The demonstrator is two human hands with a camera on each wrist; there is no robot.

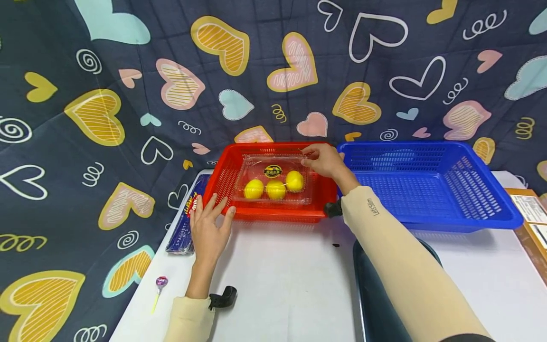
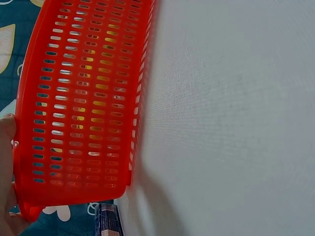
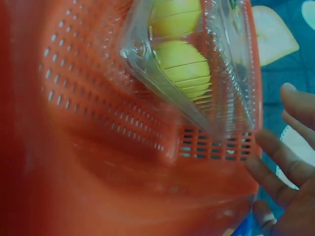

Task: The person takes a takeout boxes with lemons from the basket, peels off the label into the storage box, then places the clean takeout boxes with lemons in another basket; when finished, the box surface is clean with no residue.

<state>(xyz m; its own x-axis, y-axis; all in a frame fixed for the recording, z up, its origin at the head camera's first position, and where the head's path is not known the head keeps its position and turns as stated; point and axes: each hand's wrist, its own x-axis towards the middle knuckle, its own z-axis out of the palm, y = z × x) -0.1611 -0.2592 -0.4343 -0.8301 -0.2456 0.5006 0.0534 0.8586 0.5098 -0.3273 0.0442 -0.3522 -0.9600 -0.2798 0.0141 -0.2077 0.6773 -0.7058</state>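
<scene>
A clear plastic clamshell box [image 1: 249, 166] lies in the red basket [image 1: 335, 192], with three yellow round fruits [image 1: 276, 189] inside and a black label on its lid. My right hand [image 1: 325, 160] is over the basket's back right corner, fingertips close to the box's far corner. In the right wrist view its fingers [image 3: 280, 147] are spread and relaxed beside the box, holding nothing. At the basket's front left corner, my left hand [image 1: 210, 232] touches the rim with spread fingers. The left wrist view shows the basket's slotted front wall [image 2: 83, 108], with the hand partly cut off.
A blue basket [image 1: 397, 190] stands just right of the red one. On the left are a Barilla spaghetti pack [image 1: 181, 237] and a lollipop [image 1: 160, 283]. A dark green bin [image 1: 376, 304] sits front right under my forearm; a brown box [image 1: 530, 213] is at the far right.
</scene>
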